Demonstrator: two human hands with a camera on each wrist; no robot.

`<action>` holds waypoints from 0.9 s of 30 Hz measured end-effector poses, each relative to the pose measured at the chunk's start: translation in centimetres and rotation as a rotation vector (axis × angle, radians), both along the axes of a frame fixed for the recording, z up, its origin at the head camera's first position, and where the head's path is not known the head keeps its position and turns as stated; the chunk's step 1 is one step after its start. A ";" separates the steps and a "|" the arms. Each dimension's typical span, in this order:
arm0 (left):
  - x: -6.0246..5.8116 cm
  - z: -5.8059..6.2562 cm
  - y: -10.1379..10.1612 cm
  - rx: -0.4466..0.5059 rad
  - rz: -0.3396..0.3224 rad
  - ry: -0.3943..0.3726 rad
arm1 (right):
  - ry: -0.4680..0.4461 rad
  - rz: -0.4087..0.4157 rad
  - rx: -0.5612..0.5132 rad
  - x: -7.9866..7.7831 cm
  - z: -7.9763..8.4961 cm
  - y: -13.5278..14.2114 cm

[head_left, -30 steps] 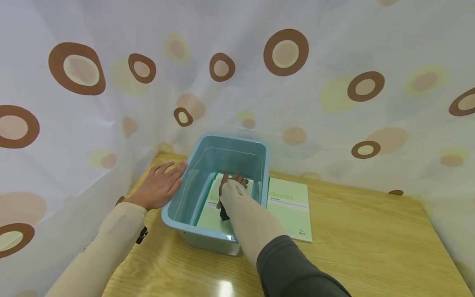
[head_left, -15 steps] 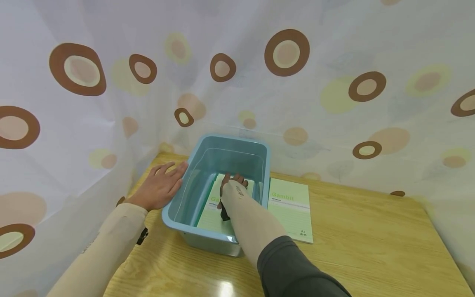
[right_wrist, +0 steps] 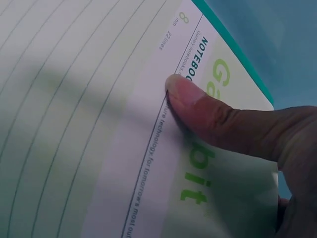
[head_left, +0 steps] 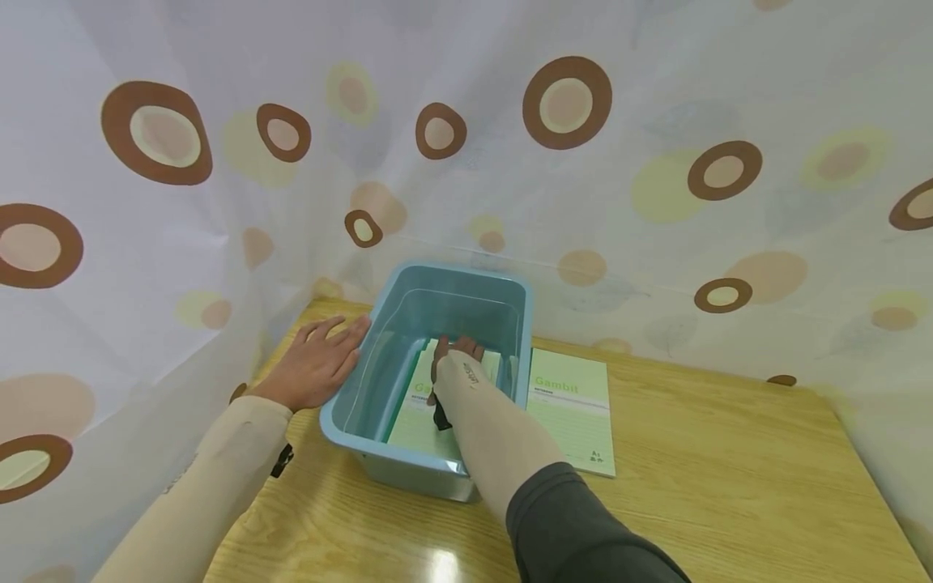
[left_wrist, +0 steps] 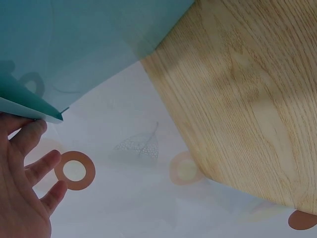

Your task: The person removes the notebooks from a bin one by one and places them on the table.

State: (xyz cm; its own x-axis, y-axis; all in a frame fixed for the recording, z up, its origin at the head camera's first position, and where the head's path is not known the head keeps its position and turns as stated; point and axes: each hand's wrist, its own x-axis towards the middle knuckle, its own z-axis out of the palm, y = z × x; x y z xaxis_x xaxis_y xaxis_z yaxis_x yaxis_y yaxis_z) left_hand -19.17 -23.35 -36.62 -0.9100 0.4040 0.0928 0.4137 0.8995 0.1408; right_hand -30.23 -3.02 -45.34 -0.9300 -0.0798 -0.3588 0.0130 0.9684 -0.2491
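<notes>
A pale green "Gambit" notebook (head_left: pixel 417 423) with a dark green edge lies inside the blue plastic basin (head_left: pixel 408 471). My right hand (head_left: pixel 461 346) reaches into the basin at the notebook's far end. In the right wrist view the thumb (right_wrist: pixel 218 116) presses on the printed cover, while the fingers pass behind the edge, mostly hidden, gripping it. At the basin's left rim rests my left hand (head_left: pixel 313 368), fingers spread and relaxed. In the left wrist view its fingertips touch the outside of the rim (left_wrist: pixel 34 111).
Another notebook (head_left: pixel 572 433) of the same kind lies on the wooden table (head_left: pixel 714 470), right beside the basin. Behind and to the left hangs a white sheet (head_left: pixel 474 186) with brown ring prints, close to the basin's far side.
My right hand's fingers have straightened and lifted slightly at the notebook's far edge. The left hand stays at the rim, and the basin has not visibly moved.
</notes>
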 end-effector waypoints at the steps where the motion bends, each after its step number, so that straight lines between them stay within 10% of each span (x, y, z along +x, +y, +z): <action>1: 0.0 0.0 0.0 -0.002 0.001 -0.001 | 0.011 0.012 0.019 -0.1 0.0 0.0; 12: 0.0 0.3 0.3 0.003 0.021 -0.029 | 0.160 0.163 0.153 -0.4 2.3 -0.5; 27: 0.3 0.5 0.5 0.002 0.000 -0.018 | 0.200 0.163 0.133 0.2 7.2 -0.4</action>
State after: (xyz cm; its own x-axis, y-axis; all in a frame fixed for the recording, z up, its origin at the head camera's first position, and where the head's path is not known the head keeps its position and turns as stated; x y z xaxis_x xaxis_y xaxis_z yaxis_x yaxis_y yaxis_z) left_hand -18.92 -22.90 -36.09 -0.9113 0.4043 0.0772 0.4116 0.8990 0.1498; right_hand -30.00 -3.46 -38.09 -0.9621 -0.1989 -0.1866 -0.1825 0.9780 -0.1013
